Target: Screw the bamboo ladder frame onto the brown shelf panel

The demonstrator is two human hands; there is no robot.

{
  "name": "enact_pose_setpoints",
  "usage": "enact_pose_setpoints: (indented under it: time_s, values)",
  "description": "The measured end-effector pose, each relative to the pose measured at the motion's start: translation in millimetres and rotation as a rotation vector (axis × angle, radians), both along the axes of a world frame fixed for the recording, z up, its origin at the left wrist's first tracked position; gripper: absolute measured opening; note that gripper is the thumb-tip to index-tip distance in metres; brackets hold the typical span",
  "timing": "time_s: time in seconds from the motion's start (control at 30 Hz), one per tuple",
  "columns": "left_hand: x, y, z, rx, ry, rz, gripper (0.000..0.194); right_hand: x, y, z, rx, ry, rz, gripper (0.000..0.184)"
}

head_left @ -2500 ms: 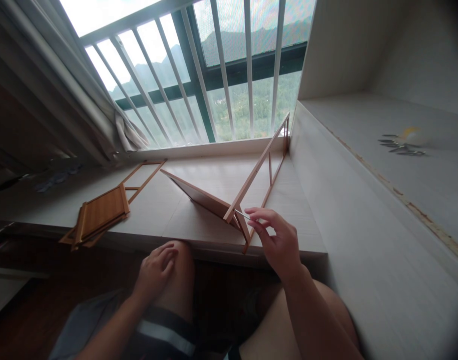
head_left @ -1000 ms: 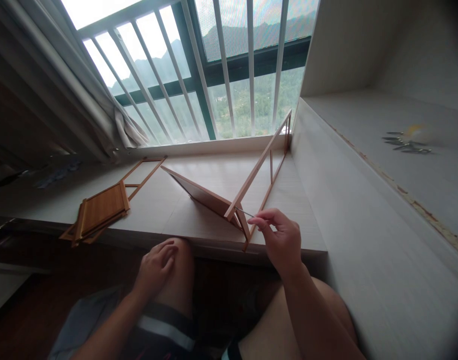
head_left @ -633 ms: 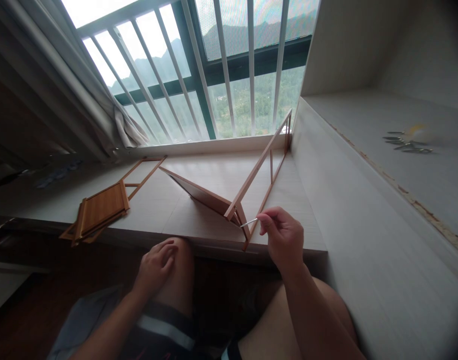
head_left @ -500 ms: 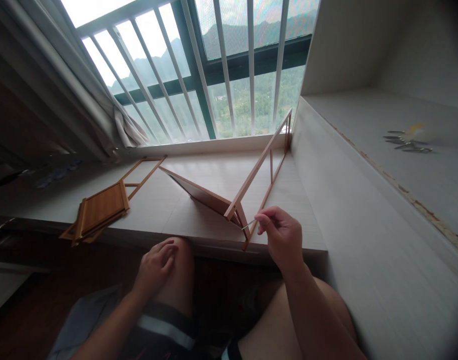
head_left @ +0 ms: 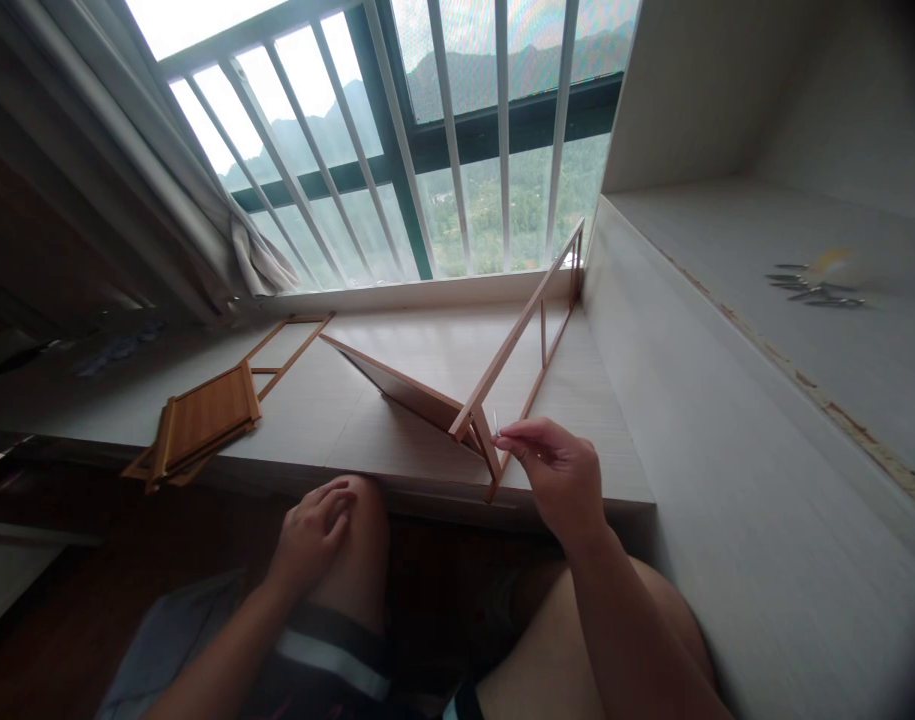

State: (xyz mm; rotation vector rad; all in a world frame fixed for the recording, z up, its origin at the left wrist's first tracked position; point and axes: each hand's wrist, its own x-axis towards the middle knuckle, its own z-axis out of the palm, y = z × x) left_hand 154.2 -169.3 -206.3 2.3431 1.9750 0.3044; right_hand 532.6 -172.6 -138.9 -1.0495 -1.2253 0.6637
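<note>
Reddish-brown wooden frame (head_left: 497, 366), silvery pin (head_left: 496, 423), honey-brown panel (head_left: 208, 418), grey curtain (head_left: 138, 150), pale-striped dark shorts (head_left: 329, 656).

Room left of tilted panel (head_left: 404, 388), frame (head_left: 487, 380) obstructing beyond right hand (head_left: 566, 480)

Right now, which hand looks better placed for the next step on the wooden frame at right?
Probably the right hand: it pinches a thin metal piece beside that wooden frame, while the left hand rests on the knee, farther away.

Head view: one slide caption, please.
Right hand pinches a thin rod beside a wooden frame; left hand rests on knee.
</note>
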Motion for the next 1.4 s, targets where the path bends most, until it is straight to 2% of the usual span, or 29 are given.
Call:
enact_pose_setpoints:
  time_s: [0.23, 0.37, 0.63, 0.9, 1.4]
  values:
    - [-0.7, -0.2, -0.1, -0.007, 0.007, -0.006, 0.029, 0.2, -2.0, 1.2, 0.031, 0.019, 0.021, 0.004]
    - [-1.2, 0.4, -0.5, -0.004, 0.011, -0.008, 0.029, 0.3, -4.3, 1.5, 0.087, 0.070, 0.115, 0.004]
    - [-3.3, 0.1, -1.8, -0.006, 0.015, -0.009, 0.030, -1.5, -7.3, 2.2, 0.126, 0.345, 0.306, 0.007]
    - [-3.7, 0.1, -1.8, -0.004, 0.020, -0.016, 0.029, -4.6, -2.8, -3.5, 0.113, 0.399, 0.350, 0.009]
    - [-2.5, 1.0, -1.7, -0.003, 0.016, -0.015, 0.030, -6.2, 0.4, -1.4, 0.047, 0.441, 0.358, 0.005]
